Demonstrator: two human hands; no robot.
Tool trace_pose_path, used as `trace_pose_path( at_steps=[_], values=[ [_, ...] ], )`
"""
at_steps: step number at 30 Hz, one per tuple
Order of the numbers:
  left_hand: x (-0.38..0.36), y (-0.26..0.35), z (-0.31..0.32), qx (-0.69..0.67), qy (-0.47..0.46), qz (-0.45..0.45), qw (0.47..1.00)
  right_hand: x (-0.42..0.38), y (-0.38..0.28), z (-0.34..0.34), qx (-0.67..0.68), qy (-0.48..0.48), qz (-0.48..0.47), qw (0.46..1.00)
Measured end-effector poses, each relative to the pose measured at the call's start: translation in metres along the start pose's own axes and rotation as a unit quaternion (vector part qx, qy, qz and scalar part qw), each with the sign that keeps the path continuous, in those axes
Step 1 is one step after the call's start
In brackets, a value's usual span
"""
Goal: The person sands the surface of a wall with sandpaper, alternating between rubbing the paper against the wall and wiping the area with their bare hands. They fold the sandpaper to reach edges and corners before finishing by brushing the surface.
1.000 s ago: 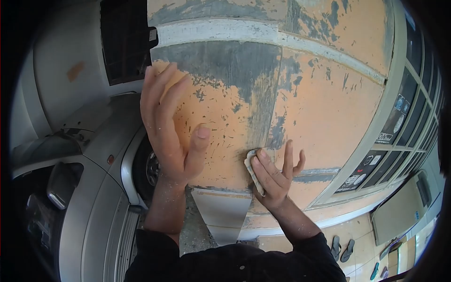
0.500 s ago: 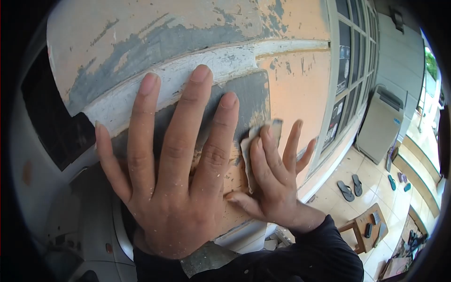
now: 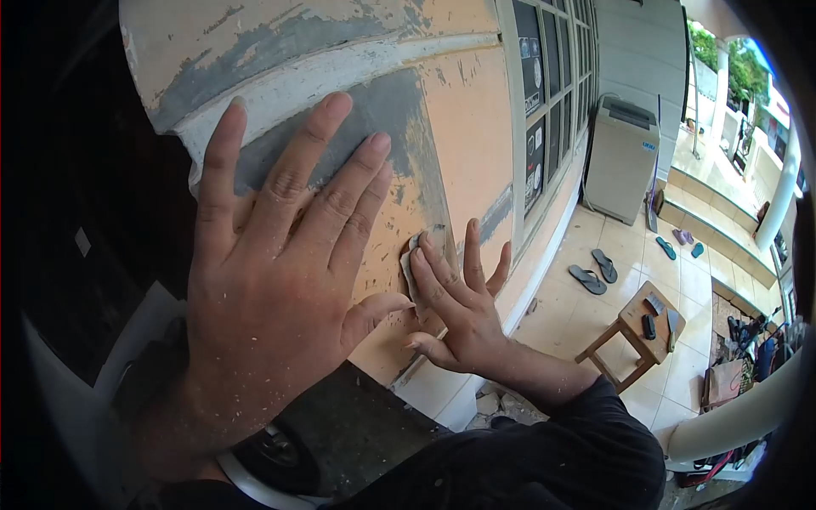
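Observation:
My left hand (image 3: 263, 255) is open, its fingers spread in front of the wall (image 3: 472, 119), palm toward the surface and pale flecks on its back. Under my right hand (image 3: 463, 314) is a folded piece of sandpaper (image 3: 410, 263), held flat to the wall with the index and middle fingers over it. The ring and little fingers stretch away from the sheet, and the thumb sits below. Peach paint with worn grey patches (image 3: 387, 102) covers the wall, and a whitish raised band (image 3: 280, 81) crosses it above my left hand.
Right of the wall is a barred window (image 3: 544, 102), then a washing machine (image 3: 625, 161). On the tiled floor lie dark flip-flops (image 3: 588, 279). A wooden stool (image 3: 633, 319) holds a brush (image 3: 654, 303) and a scraper-like tool (image 3: 671, 330). A wheel (image 3: 276, 459) shows at lower left.
The view has swung right, showing more of the porch. My left hand's thumb has come into sight and its fingers have drawn closer together. My right hand still presses the sandpaper.

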State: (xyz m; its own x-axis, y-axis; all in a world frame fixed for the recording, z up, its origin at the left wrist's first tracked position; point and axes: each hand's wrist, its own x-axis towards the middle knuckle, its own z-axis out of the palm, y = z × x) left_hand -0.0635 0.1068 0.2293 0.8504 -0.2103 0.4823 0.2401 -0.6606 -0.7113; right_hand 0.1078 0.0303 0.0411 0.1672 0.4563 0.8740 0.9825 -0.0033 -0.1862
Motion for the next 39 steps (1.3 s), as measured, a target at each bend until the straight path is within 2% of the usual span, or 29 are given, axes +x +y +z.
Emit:
trace_pose_path(
  at_steps=[5, 7, 9, 11, 13, 14, 17, 18, 21, 22, 25, 27, 28, 29, 30, 31, 34, 36, 38, 39],
  values=[
    [0.026, -0.010, -0.013, 0.049, 0.050, 0.020, 0.997, 0.071, 0.003, -0.026, 0.015, 0.034, -0.005, 0.999],
    [0.037, -0.009, -0.007, 0.059, 0.074, 0.009, 0.995, 0.086, 0.006, -0.027, -0.018, 0.078, -0.039, 0.996],
    [0.040, -0.006, 0.002, 0.081, 0.134, -0.004, 0.988, 0.053, 0.005, -0.014, -0.022, 0.064, -0.031, 0.997],
    [0.039, -0.010, 0.010, 0.074, 0.136, -0.007, 0.988, -0.009, 0.008, 0.015, -0.006, 0.011, 0.016, 1.000],
    [0.043, -0.022, 0.014, 0.085, 0.168, -0.008, 0.982, -0.054, 0.014, 0.044, 0.060, 0.028, 0.020, 0.998],
    [0.042, -0.026, 0.015, 0.091, 0.176, -0.012, 0.980, -0.043, 0.017, 0.043, 0.043, 0.053, 0.006, 0.998],
    [0.034, -0.026, 0.010, 0.089, 0.158, 0.001, 0.983, 0.047, 0.026, -0.008, 0.040, 0.039, -0.025, 0.998],
    [0.036, -0.026, 0.006, 0.097, 0.164, 0.002, 0.982, 0.074, 0.025, -0.025, -0.033, 0.030, -0.050, 0.998],
    [0.042, -0.010, 0.012, 0.139, 0.173, -0.037, 0.974, 0.091, 0.029, -0.027, -0.083, 0.064, -0.101, 0.989],
    [0.045, -0.005, 0.010, 0.145, 0.163, -0.042, 0.975, 0.077, 0.030, -0.021, -0.011, 0.088, -0.120, 0.989],
    [0.047, 0.004, 0.009, 0.141, 0.157, -0.113, 0.971, -0.014, 0.046, 0.007, 0.055, -0.010, -0.181, 0.982],
    [0.040, -0.004, 0.010, -0.041, 0.204, -0.104, 0.973, -0.054, 0.056, 0.033, 0.095, -0.017, -0.194, 0.976],
    [0.044, 0.002, 0.013, -0.033, 0.203, -0.121, 0.971, -0.050, 0.057, 0.037, 0.089, 0.007, -0.205, 0.975],
    [0.051, 0.012, 0.018, 0.043, 0.243, -0.146, 0.958, -0.047, 0.055, 0.041, 0.087, 0.024, -0.210, 0.974],
    [0.052, 0.021, 0.022, 0.114, 0.272, -0.169, 0.941, -0.035, 0.049, 0.038, 0.090, 0.014, -0.185, 0.979],
    [0.049, 0.024, 0.026, 0.113, 0.255, -0.183, 0.943, -0.013, 0.043, 0.032, 0.090, 0.006, -0.160, 0.983],
    [0.047, 0.013, 0.039, 0.052, 0.315, -0.170, 0.932, 0.048, 0.033, 0.010, 0.089, 0.020, -0.166, 0.982],
    [0.046, 0.004, 0.044, 0.020, 0.365, -0.155, 0.918, 0.069, 0.032, 0.013, 0.083, 0.091, -0.199, 0.972],
    [0.047, 0.006, 0.040, 0.009, 0.393, -0.136, 0.910, 0.049, 0.027, 0.021, 0.095, 0.078, -0.177, 0.977],
    [0.050, 0.017, 0.034, 0.033, 0.385, -0.075, 0.919, 0.030, 0.028, 0.027, 0.100, 0.065, -0.145, 0.982]
  ],
)
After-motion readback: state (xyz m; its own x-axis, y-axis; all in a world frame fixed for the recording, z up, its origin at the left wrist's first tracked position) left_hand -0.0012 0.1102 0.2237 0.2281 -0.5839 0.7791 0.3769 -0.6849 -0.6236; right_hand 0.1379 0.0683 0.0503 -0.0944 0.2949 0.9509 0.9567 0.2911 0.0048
